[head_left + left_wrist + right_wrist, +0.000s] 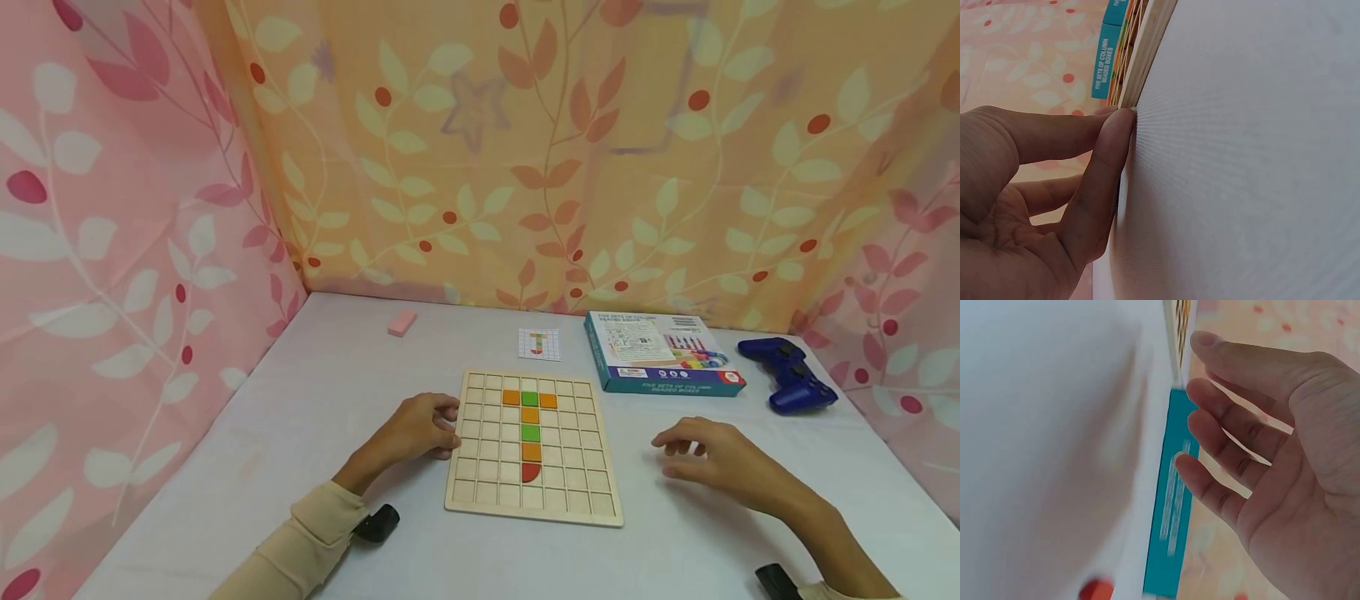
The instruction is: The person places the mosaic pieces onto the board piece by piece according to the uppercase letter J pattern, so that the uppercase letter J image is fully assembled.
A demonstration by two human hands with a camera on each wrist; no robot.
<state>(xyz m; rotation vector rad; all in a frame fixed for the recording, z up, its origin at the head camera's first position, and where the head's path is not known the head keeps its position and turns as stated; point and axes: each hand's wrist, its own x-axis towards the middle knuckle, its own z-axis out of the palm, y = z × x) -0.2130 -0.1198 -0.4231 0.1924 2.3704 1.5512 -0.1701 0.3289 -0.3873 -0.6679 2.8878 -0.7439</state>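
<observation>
A square wooden grid board [577, 498] lies flat on the white table. Orange squares [531, 452] and green squares [531, 432] form a T shape in its cells, with a red rounded piece [530, 472] at the foot. My left hand [411, 429] rests beside the board, its thumb and index fingertips touching the left edge; the left wrist view shows the thumb [1110, 140] against that edge. To the right of the board, my right hand [712, 460] hovers over the table with loosely bent fingers, holding nothing. A small pattern card [539, 344] lies behind the board, printed with a similar shape.
A teal and white box [667, 386] lies at the back right, with a blue game controller [787, 375] beyond it. A pink block [402, 322] sits at the back left. Patterned curtains [480, 167] enclose the table's back and sides.
</observation>
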